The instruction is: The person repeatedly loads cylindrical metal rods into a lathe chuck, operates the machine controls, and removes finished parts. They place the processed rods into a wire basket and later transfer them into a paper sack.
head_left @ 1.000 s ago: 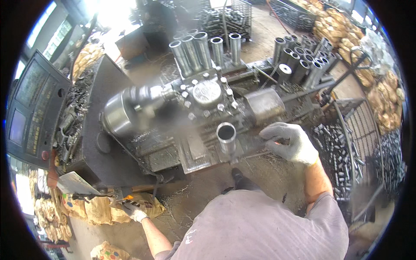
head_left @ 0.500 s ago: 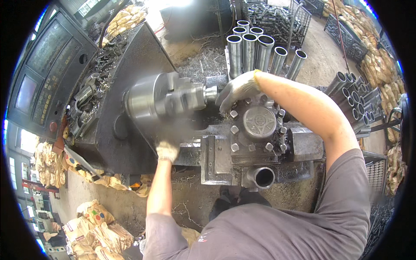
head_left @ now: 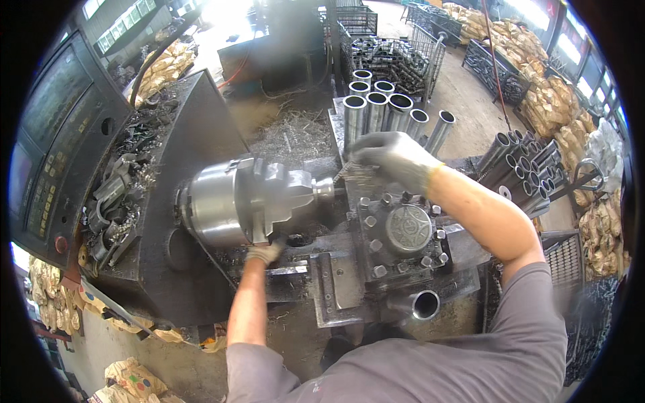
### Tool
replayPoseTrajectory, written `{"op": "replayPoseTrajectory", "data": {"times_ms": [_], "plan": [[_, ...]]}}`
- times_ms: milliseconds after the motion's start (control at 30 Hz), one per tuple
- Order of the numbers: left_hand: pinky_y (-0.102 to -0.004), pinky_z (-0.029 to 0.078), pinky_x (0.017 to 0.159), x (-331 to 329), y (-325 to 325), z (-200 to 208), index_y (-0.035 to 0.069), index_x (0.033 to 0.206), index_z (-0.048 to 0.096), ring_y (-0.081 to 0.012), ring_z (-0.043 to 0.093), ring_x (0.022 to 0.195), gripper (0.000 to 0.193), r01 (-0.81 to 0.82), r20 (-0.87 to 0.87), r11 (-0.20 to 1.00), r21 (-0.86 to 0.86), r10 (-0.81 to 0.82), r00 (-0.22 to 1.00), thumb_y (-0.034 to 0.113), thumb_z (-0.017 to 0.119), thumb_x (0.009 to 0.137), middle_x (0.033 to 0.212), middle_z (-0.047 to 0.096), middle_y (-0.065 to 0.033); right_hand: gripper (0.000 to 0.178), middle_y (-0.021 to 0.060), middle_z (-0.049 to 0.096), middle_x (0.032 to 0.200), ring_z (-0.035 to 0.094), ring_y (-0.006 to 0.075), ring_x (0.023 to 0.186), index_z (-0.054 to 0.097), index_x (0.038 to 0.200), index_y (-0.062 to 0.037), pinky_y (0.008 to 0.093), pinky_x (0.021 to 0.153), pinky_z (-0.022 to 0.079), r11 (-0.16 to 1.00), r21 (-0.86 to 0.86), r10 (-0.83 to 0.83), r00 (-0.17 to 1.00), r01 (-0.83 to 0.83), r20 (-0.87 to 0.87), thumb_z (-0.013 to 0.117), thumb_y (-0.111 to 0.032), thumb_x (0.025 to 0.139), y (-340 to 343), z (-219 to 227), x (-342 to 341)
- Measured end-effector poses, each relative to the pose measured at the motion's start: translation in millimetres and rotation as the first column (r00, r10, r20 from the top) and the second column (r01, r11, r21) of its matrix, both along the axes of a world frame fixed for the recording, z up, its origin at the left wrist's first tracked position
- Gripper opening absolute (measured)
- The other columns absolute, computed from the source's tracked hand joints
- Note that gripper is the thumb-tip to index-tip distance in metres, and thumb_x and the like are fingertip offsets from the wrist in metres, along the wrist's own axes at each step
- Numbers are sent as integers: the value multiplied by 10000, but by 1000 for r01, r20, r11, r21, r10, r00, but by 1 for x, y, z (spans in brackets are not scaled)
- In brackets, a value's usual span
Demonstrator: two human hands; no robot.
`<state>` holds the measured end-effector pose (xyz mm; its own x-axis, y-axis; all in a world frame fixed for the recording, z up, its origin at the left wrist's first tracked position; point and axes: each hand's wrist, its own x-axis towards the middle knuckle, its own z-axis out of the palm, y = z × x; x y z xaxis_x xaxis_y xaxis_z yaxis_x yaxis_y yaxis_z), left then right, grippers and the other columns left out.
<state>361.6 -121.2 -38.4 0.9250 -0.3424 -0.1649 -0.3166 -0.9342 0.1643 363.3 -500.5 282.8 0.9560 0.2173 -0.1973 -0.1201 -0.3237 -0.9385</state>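
My left hand (head_left: 267, 252), in a pale work glove, is at the lower edge of the lathe chuck (head_left: 215, 205), its fingers mostly hidden by the chuck jaws (head_left: 285, 195). A short bright metal workpiece (head_left: 325, 187) sticks out of the jaws to the right. Just beyond and right of that end, my right hand (head_left: 396, 158) is gloved too, bent at the wrist with fingers curled together and downward. Something thin and ridged shows under those fingers, too unclear to name. Below my right forearm stands the bolted tool post (head_left: 408, 228).
Steel tubes (head_left: 376, 107) stand upright behind the tool post; more tubes (head_left: 524, 168) lean in a stack at right. One tube (head_left: 424, 305) lies at the tool post's near side. A control panel (head_left: 57, 148) and a chip-covered ledge (head_left: 121, 188) are at left.
The chuck and jaws, blurred before, now look sharp. My right hand has drawn up and away from the workpiece's end. My left hand is closer under the jaws. The whole view has shifted.
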Motion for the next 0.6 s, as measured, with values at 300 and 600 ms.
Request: {"op": "replayPoseTrajectory", "data": {"times_ms": [300,600], "plan": [[-522,462,1177,-70,-128,66,93,1490,589,-487,540,1395,559,90,303,897,-432,51,952,288,704,978,1554,557,-224,297,211,787,1049,792,294,934,796,1136,-79,434,833,636,756,-556,399,431,345,810,703,-214,889,77,27,100],[-493,603,951,-133,-112,195,44,1438,622,-454,716,1154,557,195,419,752,-630,118,900,81,726,892,1433,658,-255,560,104,818,937,784,250,849,812,1058,-19,398,765,645,329,-628,659,648,-705,-382,907,-446,710,90,-83,112]]}}
